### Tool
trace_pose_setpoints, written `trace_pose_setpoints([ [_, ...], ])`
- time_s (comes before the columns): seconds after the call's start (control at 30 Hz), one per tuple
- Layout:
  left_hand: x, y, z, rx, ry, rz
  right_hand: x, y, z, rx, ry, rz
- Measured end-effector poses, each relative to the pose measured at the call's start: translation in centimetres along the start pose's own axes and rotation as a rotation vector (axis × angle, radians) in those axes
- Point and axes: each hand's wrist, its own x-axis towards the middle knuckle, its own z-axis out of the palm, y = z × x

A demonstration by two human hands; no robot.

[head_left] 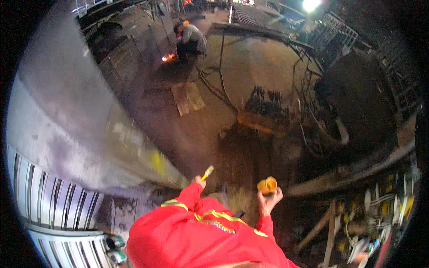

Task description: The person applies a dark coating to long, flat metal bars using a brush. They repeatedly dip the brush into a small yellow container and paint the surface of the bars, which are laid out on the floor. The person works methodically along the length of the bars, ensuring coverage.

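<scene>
Currently, both your hands hold items at chest height.
Your left hand (pixel 197 180) fingers pinch a slim yellow-handled brush (pixel 207 172); your right hand (pixel 269 199) fingertips cup a small round orange pot (pixel 267 185), above red sleeves (pixel 187 201), beside a curved grey metal wall (pixel 67 116).

1. The concrete floor (pixel 250 76) is bare and stained, darker toward the middle.
2. A flat wooden board (pixel 187 98) lies on it.
3. Dark cables (pixel 214 87) trail across it beside the board.
4. A low yellow stand (pixel 261 121) carrying dark parts sits on it, near the cables.
5. A person crouches on the far floor beside sparks (pixel 169 56).
</scene>
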Motion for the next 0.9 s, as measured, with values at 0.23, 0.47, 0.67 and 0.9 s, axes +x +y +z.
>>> trace_pose_setpoints([
  [0.23, 18.8, 13.9, -4.2, -0.072, 0.062, -0.019, 18.1, -2.5, 11.6, 0.061, -0.103, 0.073],
  [0.47, 30.9, 18.4, -7.4, -0.255, 0.190, -0.052, 32.4, -0.4, 25.1, 0.054, -0.116, -0.116],
  [0.67, 35.3, 3.9, -8.2, -0.155, 0.334, -0.423, 43.7, -5.1, 41.7, 0.189, -0.294, -0.164],
  [0.9, 38.4, 3.0, -10.1, -0.117, 0.157, -0.739, 56.0, -11.4, 59.7, 0.169, -0.378, -0.253],
])
